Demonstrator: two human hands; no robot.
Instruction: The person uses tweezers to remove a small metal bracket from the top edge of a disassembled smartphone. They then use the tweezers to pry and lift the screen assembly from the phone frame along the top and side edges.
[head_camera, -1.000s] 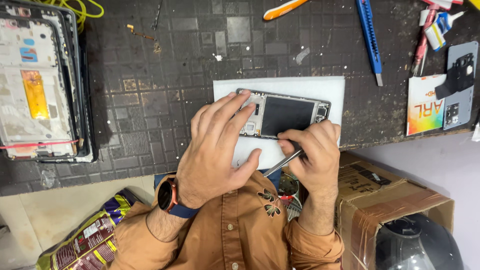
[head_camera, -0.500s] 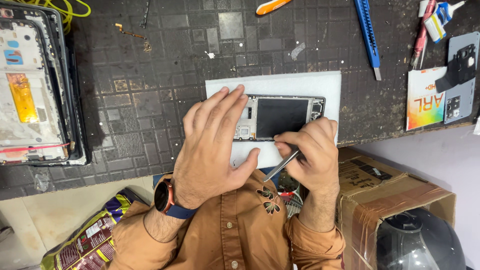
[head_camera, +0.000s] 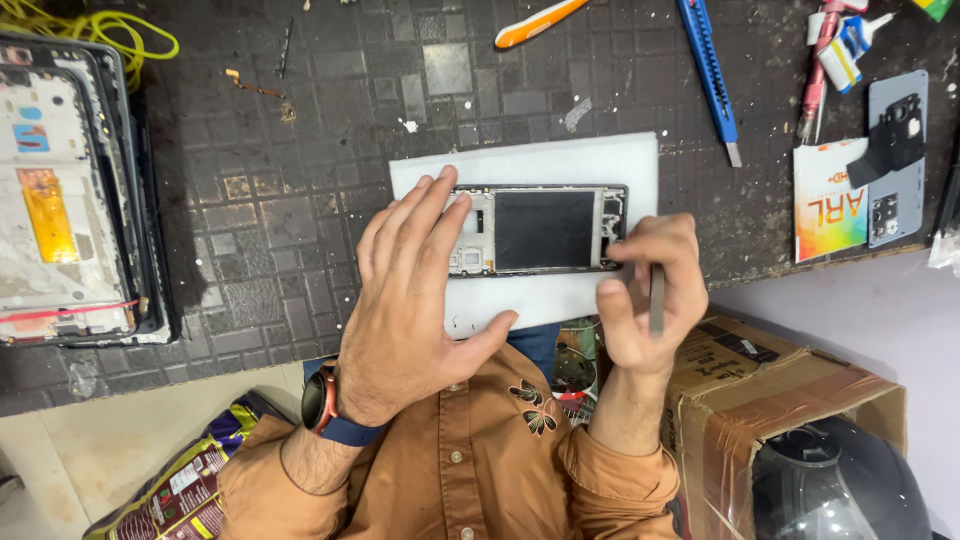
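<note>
Nearest, I note the right hand (head_camera: 648, 300) pinching a slim grey metal tool (head_camera: 657, 298) upright at the right end of the opened black phone frame (head_camera: 540, 230), seemingly placed to work that edge. The left hand (head_camera: 408, 290) lies flat, fingers spread, pressing the frame's left end (apparently to steady it) on a white rectangular foam pad (head_camera: 530, 165). Farther off, a blue utility knife (head_camera: 708, 70) rests on the dark tiled bench (head_camera: 250, 200).
</note>
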